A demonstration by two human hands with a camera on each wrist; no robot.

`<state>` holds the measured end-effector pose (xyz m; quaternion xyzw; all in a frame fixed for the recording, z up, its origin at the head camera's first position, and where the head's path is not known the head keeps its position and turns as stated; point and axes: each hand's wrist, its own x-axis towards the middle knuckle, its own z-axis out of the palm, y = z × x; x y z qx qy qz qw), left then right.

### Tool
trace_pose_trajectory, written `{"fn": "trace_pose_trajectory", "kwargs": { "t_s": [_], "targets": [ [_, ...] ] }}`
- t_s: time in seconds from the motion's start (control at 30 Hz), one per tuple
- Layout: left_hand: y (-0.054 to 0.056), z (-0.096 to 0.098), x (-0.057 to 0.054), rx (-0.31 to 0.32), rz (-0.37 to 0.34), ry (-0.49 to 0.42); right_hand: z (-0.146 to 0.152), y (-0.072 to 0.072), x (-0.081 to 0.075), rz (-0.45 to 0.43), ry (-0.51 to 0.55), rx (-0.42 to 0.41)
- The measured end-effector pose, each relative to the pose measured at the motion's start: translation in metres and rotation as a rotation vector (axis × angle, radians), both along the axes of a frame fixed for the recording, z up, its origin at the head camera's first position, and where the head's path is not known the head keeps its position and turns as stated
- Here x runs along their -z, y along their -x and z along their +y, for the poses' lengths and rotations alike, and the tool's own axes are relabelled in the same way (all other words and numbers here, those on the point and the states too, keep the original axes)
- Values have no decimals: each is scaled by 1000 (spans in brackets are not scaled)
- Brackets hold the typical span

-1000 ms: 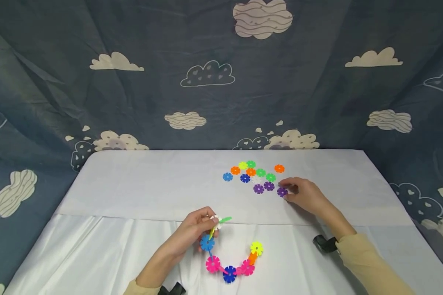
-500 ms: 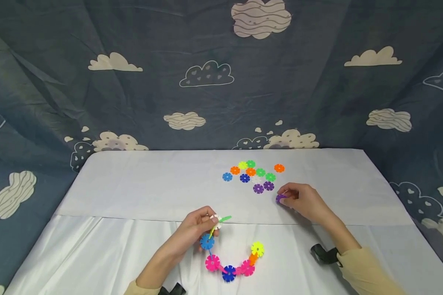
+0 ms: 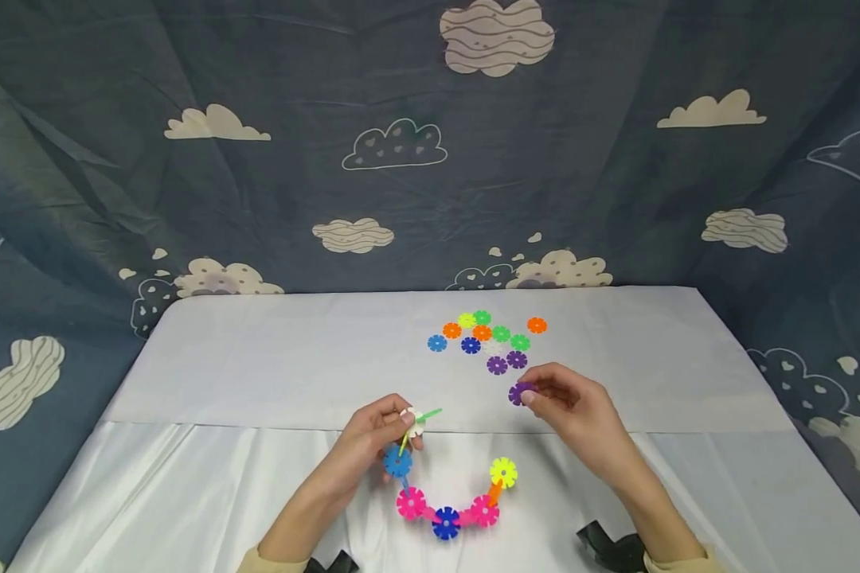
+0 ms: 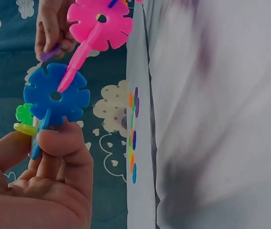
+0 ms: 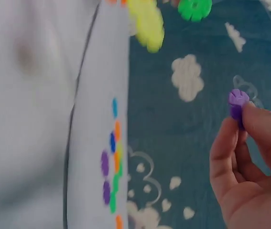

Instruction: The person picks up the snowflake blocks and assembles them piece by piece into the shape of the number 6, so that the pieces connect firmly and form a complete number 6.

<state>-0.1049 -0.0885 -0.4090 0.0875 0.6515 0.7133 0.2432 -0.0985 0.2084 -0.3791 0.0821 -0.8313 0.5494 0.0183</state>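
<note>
My left hand [image 3: 368, 436] pinches one end of a chain of slotted plastic snowflake discs [image 3: 446, 524]. The chain hangs in a U of blue, pink, dark blue, orange and yellow pieces. Beside my left fingers are a white disc [image 3: 416, 422] and a green one [image 3: 430, 414] seen edge-on. In the left wrist view a blue disc [image 4: 56, 94] and a pink disc [image 4: 99, 24] show large above the fingers. My right hand [image 3: 580, 410] pinches a purple disc [image 3: 520, 393] between thumb and fingertips, raised above the table; its slots show in the right wrist view.
Several loose discs lie farther back on the white-covered table [image 3: 294, 350], among them a purple disc [image 3: 497, 365], a light blue disc [image 3: 437, 343] and an orange disc [image 3: 537, 325] off to the right. Behind the table hangs a dark curtain [image 3: 294, 183] with cloud prints.
My right hand has picked up the purple disc from the table and carried it left and nearer to me. The left hand, still holding the chain, has shifted only slightly.
</note>
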Motion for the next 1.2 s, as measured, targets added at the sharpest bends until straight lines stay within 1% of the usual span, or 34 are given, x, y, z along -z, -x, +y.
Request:
{"fn": "trace_pose_trajectory", "kwargs": {
  "t_s": [0.13,0.27,0.43,0.5,0.63,0.73,0.83,1.07,1.2],
  "targets": [
    [-1,1,-3,-33,10,-2,-16,-10,-5,70,20,10],
    [-3,1,-6,-45,19,-1,-28,-15,-5,67,51,9],
    [-6,3,-10,-49,7,-15,-38,-19,-1,13,102,-29],
    [-8,4,-10,-49,11,-10,-43,-20,1,-27,121,-34],
    [-11,7,-12,-49,66,29,-51,-21,3,-104,154,-25],
    [-12,9,-14,-39,122,52,-56,-21,4,-124,165,-5],
    [-13,11,-14,-19,154,54,-58,-21,6,-115,174,5],
    [-12,12,-10,27,169,28,-61,-22,8,-107,192,-2],
    [-11,13,-8,45,173,30,-63,-23,10,-101,200,-21]
  ]
}}
